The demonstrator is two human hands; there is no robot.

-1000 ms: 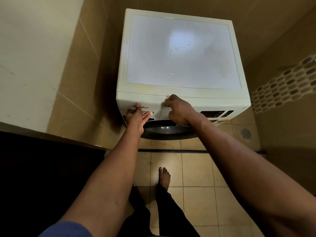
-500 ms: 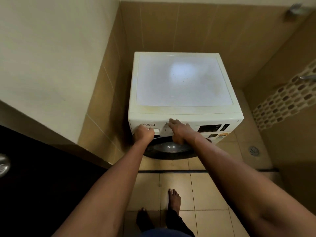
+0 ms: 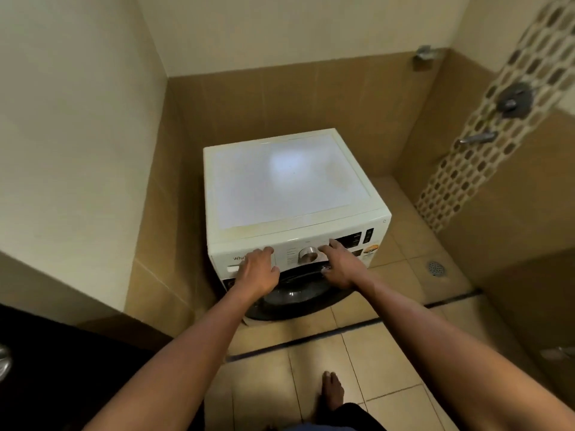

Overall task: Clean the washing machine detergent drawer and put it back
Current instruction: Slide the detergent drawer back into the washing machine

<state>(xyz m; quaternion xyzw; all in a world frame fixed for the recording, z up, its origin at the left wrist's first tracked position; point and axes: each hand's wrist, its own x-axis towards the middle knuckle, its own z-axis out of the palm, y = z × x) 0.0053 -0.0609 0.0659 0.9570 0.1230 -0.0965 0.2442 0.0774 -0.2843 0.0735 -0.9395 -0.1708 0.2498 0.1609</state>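
The bent fingers of my left hand (image 3: 256,273) lay on the drawer (image 3: 227,263), shut flush in the washing machine (image 3: 289,181); whether they gripped it I could not tell. My right hand (image 3: 339,265) lay with fingers straight and spread on its front, the dial (image 3: 308,255) just left of them.

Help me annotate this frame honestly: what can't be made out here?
1. Detergent drawer: in the head view, the left hand covers most of its front, so whether it sits fully in is unclear.
2. Left hand's grip: blur hides whether its fingers press or hook the drawer.
3. Display and panel print: too small and blurred to read.
4. Door: partly behind the left hand and right hand; inside too dark.
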